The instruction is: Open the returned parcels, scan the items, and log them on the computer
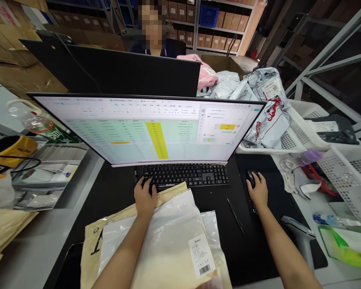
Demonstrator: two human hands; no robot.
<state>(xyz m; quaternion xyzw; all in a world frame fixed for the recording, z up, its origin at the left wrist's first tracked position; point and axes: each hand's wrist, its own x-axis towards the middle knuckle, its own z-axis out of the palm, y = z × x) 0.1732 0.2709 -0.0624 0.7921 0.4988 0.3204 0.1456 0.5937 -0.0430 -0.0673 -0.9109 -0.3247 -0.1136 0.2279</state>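
Observation:
My left hand [145, 198] rests with its fingers spread on the left end of a black keyboard [180, 174]. My right hand [258, 192] is wrapped over a black computer mouse [252, 176] on a dark mouse pad [267, 164]. Behind the keyboard stands a monitor [132, 138] showing a spreadsheet with a yellow column and a smaller window at right. Under my left forearm lies a stack of bagged items; the top clear plastic bag [165, 241] bears a white barcode label [202, 257]. What is inside the bags is hard to make out.
A pen [236, 216] and a handheld scanner [301, 230] lie near my right arm. White baskets [345, 168] and silver parcels [267, 108] line the right. Leftward are a green-labelled bottle [45, 120] and a yellow device [15, 150]. A person [156, 46] sits behind a second monitor [132, 72].

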